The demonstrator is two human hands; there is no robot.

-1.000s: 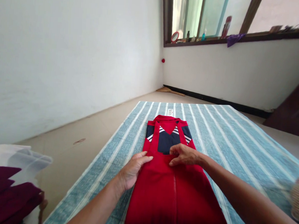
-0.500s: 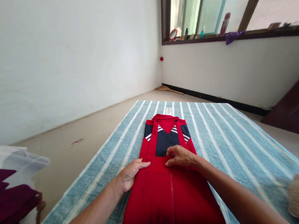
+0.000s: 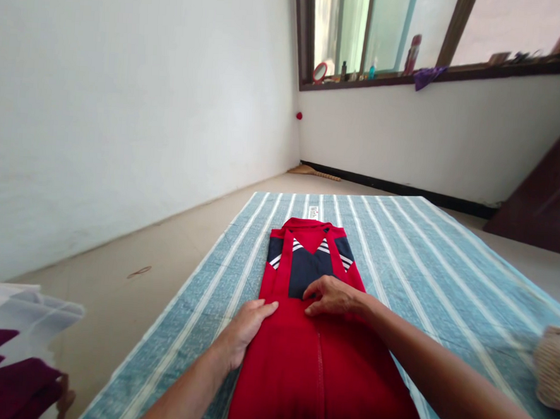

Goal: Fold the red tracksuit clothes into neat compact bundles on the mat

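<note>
A red jacket [image 3: 279,374] with navy panels and white stripes lies folded in a long stack, its collar at the far end. My left hand [image 3: 248,326] holds the left edge of the fold, thumb on top and the other fingers mostly hidden. Bent over the front, my right hand [image 3: 331,296] has thumb and forefinger at the upper edge of the folded-over red part, just below the navy panel. Those fingertips seem to pinch the cloth. Beneath the jacket spreads a blue-and-white striped cloth [image 3: 209,281].
Dark maroon and white fabric [image 3: 14,370] sits at the lower left. A beige knitted-looking item [image 3: 555,365] rests at the right edge. Farther off are a broom [image 3: 315,172] on the floor and a windowsill [image 3: 387,79] with a mirror, bottles and a purple cloth.
My view has shifted slightly, so the room sits a little lower and to the left. Both hands keep nearly the same places on the jacket.
</note>
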